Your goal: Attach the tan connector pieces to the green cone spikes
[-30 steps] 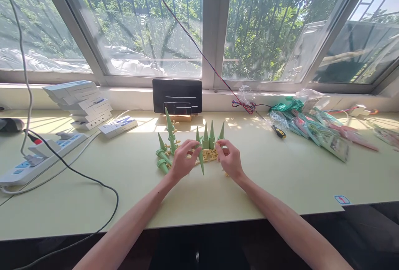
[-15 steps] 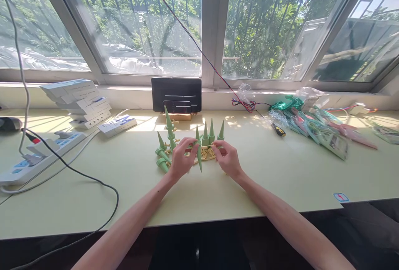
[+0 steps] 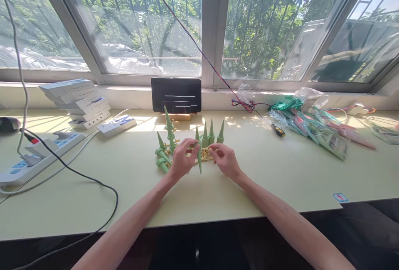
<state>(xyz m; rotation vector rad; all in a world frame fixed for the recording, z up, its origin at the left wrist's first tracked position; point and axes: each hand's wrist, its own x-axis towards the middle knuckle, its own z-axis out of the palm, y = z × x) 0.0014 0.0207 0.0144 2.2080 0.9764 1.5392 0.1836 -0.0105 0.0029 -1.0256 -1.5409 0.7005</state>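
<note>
My left hand pinches a green pointed cone piece, its tip turned down toward me. Just to the right, my right hand has thumb and fingertips closed near the tan parts; whatever is between them is too small to make out. Small tan pieces lie between the hands. Behind them several green cone-topped pieces stand upright in a row. Left of my left hand, a tall green spire with tan pegs rises, and shorter green cone pieces lie tilted.
A black tablet leans by the window with a phone before it. White boxes and a power strip stand left. At right are a screwdriver and bagged parts. A dark cable crosses the table.
My right hand has shifted slightly left, closer to the cone in my left hand. My left hand keeps its hold with hardly any movement.
</note>
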